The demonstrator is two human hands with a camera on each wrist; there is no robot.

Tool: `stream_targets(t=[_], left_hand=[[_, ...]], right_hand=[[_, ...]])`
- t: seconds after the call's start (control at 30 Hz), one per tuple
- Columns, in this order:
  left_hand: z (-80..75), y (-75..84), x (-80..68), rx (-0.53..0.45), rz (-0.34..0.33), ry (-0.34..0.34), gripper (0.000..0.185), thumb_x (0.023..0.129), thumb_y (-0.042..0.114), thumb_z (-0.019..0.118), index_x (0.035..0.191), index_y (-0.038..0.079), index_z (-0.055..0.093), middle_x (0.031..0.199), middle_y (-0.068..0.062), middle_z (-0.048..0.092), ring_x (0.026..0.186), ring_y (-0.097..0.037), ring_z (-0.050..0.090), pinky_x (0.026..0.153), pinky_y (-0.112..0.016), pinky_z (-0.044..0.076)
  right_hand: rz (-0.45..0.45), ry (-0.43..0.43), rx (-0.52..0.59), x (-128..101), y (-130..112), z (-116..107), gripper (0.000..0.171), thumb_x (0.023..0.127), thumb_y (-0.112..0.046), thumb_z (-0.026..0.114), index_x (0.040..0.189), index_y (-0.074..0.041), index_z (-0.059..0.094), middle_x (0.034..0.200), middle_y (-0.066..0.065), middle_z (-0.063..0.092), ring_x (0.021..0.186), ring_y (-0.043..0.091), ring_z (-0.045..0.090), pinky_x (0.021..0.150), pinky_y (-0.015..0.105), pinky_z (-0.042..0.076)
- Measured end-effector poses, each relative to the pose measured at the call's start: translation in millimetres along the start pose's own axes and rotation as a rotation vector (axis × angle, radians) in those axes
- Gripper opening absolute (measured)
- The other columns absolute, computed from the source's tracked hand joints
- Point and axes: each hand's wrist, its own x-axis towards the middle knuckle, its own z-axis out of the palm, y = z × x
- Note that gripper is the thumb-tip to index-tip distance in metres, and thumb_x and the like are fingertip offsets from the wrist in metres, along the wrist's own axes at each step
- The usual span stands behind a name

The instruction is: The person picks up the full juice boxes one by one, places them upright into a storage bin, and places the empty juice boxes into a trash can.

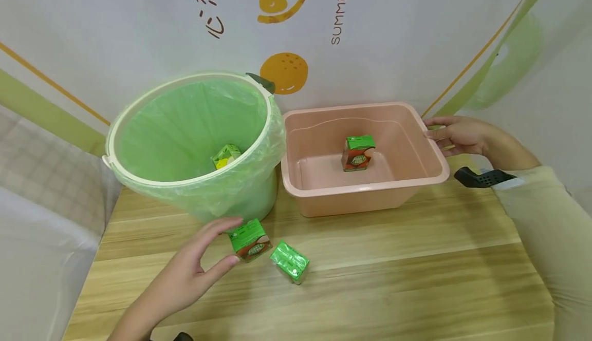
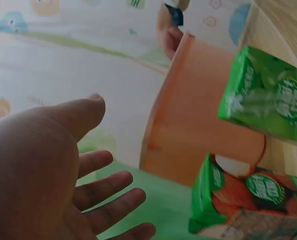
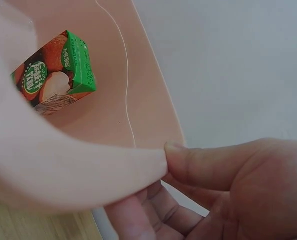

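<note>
My left hand point(image 1: 222, 243) is open over the wooden table point(image 1: 379, 274), forefinger and thumb spread on either side of a green and red juice carton point(image 1: 250, 239) without closing on it. In the left wrist view the palm point(image 2: 63, 170) is spread, a gap away from that carton point(image 2: 248, 205). A second carton point(image 1: 289, 261) lies tilted just right of it. My right hand point(image 1: 450, 135) grips the right rim of the pink basin point(image 1: 361, 107), thumb on top and fingers under the lip point(image 3: 228, 185). One carton point(image 1: 358, 152) stands inside the basin.
A bucket point(image 1: 194, 76) lined with a green bag stands at the back left, touching the basin, with one carton point(image 1: 225, 156) in it. A printed backdrop closes off the back. The table's left edge meets white cloth point(image 1: 41, 259).
</note>
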Motion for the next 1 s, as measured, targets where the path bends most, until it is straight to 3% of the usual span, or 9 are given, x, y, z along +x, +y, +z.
stream_targets(t=[0.23, 0.5, 0.8, 1.0], left_hand=[[4.5, -34.9, -12.2, -0.056, -0.007, 0.068, 0.069, 0.08, -0.004, 0.083, 0.142, 0.006, 0.054, 0.14, -0.01, 0.058, 0.129, -0.008, 0.052, 0.106, -0.013, 0.039], [29.7, -72.1, -13.9, -0.362, -0.024, 0.08, 0.078, 0.075, -0.022, 0.075, 0.145, -0.004, 0.046, 0.14, -0.028, 0.053, 0.131, -0.014, 0.053, 0.109, -0.02, 0.041], [49.5, -78.4, -4.7, -0.392, -0.039, 0.069, 0.079, 0.075, -0.015, 0.081, 0.146, 0.003, 0.049, 0.142, -0.022, 0.054, 0.132, -0.01, 0.051, 0.104, -0.018, 0.043], [59.2, -80.7, 2.2, -0.381, -0.038, 0.101, 0.078, 0.074, -0.012, 0.084, 0.143, 0.003, 0.051, 0.138, -0.021, 0.057, 0.127, -0.009, 0.054, 0.1, -0.018, 0.048]], right_hand=[[-0.003, 0.006, 0.008, 1.7, -2.5, 1.5, 0.065, 0.109, -0.026, 0.049, 0.16, -0.002, 0.016, 0.104, -0.014, 0.066, 0.093, 0.006, 0.068, 0.08, 0.031, 0.06], [-0.003, 0.009, 0.011, 3.0, -3.7, 1.4, 0.067, 0.109, -0.026, 0.049, 0.161, -0.001, 0.014, 0.103, -0.014, 0.066, 0.093, 0.005, 0.068, 0.081, 0.03, 0.059], [-0.004, 0.014, 0.013, 3.2, 1.5, -0.4, 0.066, 0.109, -0.026, 0.049, 0.161, -0.001, 0.015, 0.103, -0.014, 0.067, 0.093, 0.005, 0.068, 0.08, 0.03, 0.06], [-0.004, 0.016, 0.026, 1.8, 2.7, -0.1, 0.066, 0.109, -0.026, 0.049, 0.161, -0.002, 0.015, 0.102, -0.014, 0.067, 0.092, 0.006, 0.068, 0.08, 0.03, 0.06]])
